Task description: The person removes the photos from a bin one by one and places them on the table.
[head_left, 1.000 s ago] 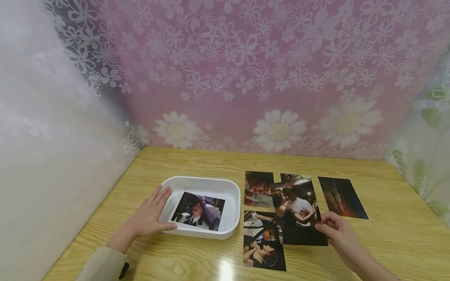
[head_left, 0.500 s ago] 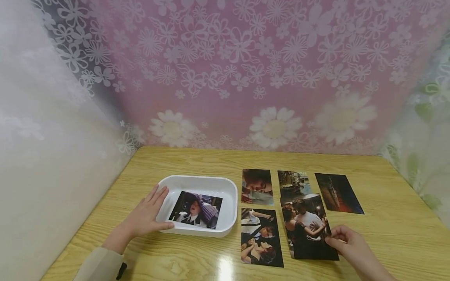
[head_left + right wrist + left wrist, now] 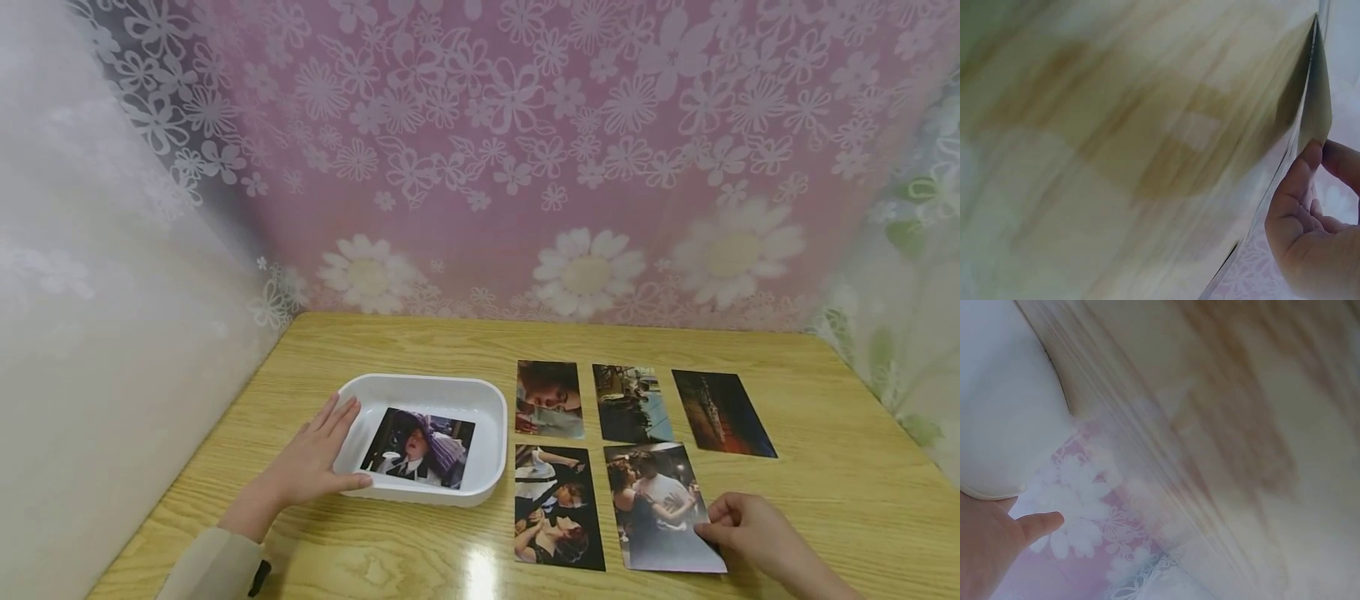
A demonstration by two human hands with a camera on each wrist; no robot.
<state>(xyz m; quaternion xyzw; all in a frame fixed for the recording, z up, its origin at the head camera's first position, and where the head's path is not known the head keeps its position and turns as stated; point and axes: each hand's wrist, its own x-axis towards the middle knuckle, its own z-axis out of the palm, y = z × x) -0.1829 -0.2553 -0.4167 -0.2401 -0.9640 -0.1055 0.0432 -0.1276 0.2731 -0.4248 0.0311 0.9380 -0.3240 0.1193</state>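
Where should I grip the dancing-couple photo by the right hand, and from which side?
Take the dancing-couple photo at its right edge near the lower corner, coming from the right, where the right hand already pinches it. It lies nearly flat on the table, so a face grip is out; the right wrist view shows that edge raised off the wood. The embracing-couple photo crowds its left side.

left hand flat, right hand pinching
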